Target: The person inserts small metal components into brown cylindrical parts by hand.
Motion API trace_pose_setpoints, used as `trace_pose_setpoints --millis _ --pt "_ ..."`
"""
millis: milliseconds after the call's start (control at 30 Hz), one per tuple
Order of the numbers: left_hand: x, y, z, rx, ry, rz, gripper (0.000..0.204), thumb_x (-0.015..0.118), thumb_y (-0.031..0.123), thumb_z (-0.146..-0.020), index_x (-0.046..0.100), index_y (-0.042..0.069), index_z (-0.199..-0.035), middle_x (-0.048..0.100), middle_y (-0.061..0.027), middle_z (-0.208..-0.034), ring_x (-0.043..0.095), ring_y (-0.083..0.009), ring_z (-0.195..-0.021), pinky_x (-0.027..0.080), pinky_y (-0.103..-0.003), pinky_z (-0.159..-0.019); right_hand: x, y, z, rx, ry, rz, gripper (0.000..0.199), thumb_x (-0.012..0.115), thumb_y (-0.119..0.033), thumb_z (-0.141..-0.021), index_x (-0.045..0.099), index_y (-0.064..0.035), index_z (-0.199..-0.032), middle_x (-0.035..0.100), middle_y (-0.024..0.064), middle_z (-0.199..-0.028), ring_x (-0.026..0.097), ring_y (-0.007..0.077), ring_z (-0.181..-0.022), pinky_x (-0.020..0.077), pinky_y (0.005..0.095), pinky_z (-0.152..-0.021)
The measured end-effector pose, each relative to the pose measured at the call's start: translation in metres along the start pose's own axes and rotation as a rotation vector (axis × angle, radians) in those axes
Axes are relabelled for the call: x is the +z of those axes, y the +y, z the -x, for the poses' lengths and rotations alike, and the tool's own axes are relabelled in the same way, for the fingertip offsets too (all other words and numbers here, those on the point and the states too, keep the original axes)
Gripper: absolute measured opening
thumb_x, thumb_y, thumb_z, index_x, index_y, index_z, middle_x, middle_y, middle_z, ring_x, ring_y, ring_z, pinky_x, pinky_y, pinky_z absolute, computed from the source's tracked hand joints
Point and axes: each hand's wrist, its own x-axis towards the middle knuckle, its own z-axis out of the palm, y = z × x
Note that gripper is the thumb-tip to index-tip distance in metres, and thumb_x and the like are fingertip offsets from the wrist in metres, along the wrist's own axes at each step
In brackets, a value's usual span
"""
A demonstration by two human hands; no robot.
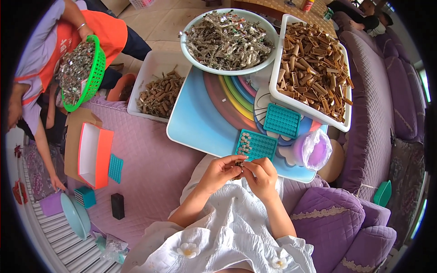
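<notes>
Both my hands meet over my lap, just in front of the small table's near edge. My left hand (219,173) pinches a small dark brown piece (238,164), mostly hidden by the fingers. The fingertips of my right hand (261,176) close on the same piece from the other side. Right beyond them lies a teal compartment tray (263,146), its left part dotted with several small round beige pellets (245,142). Another teal tray (282,120) sits behind it. A purple tub lined with a clear plastic bag (313,149) stands to their right.
On the rainbow-patterned table (191,118) rest a basin of shiny wrapper scraps (184,43) and a white bin of brown curved pieces (314,68). Another bin (148,63) holds brown rolls. At left, a person in an orange apron (104,34) holds a green basket (96,75). Purple sofas surround me.
</notes>
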Motion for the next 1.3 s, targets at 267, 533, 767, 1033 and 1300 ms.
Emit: trace_pose_setpoints --millis 267,533,767,1033,1300 --pt "0.009 0.000 -0.005 0.002 0.106 -0.152 0.027 0.047 0.004 -0.084 0.046 -0.004 -0.110 0.055 -0.0049 -0.088 0.052 -0.0088 -0.074 0.045 -0.023 -0.066 -0.010 0.001 -0.009 0.081 -0.195 -0.040 0.016 0.061 0.003 -0.064 0.057 -0.0026 -0.079 0.052 0.0071 -0.071 0.053 0.0220 -0.062 0.0432 0.0310 -0.052" --pt "0.021 -0.005 -0.006 -0.082 0.024 -0.348 0.026 0.046 0.007 -0.085 0.046 -0.004 -0.110 0.054 -0.0041 -0.094 0.054 -0.0087 -0.080 0.047 -0.022 -0.072 -0.045 0.016 -0.044 0.425 -0.731 -0.218 0.027 0.063 -0.005 -0.063 0.048 -0.0035 -0.086 0.049 0.0110 -0.084 0.053 0.0263 -0.075 0.0438 0.0335 -0.067" --pt "0.021 -0.003 -0.007 -0.203 -0.235 -0.140 0.025 0.047 0.014 -0.085 0.049 0.001 -0.107 0.055 -0.0045 -0.090 0.053 -0.0076 -0.071 0.046 -0.022 -0.068 -0.076 0.032 -0.080 0.341 -0.807 -0.190 0.042 0.065 -0.012 -0.065 0.050 -0.0055 -0.104 0.055 0.0113 -0.093 0.056 0.0244 -0.081 0.0454 0.0324 -0.069" --pt "0.010 -0.013 -0.018 -0.202 -0.150 0.057 0.023 0.047 0.014 -0.085 0.049 0.002 -0.105 0.055 -0.0059 -0.090 0.056 -0.0116 -0.071 0.047 -0.025 -0.067 -0.112 0.120 -0.112 0.456 0.070 0.534 0.017 0.057 -0.008 -0.071 0.056 -0.0029 -0.087 0.057 0.0138 -0.083 0.057 0.0273 -0.073 0.0449 0.0345 -0.063" --pt "0.017 -0.013 -0.028 0.060 0.054 0.405 0.024 0.048 0.013 -0.085 0.047 0.004 -0.107 0.055 -0.0069 -0.094 0.056 -0.0175 -0.081 0.048 -0.031 -0.072 -0.131 0.163 -0.124 0.585 -0.037 0.799 0.020 0.059 -0.009 -0.064 0.053 -0.0033 -0.083 0.058 0.0153 -0.069 0.056 0.0329 -0.067 0.0432 0.0391 -0.061"
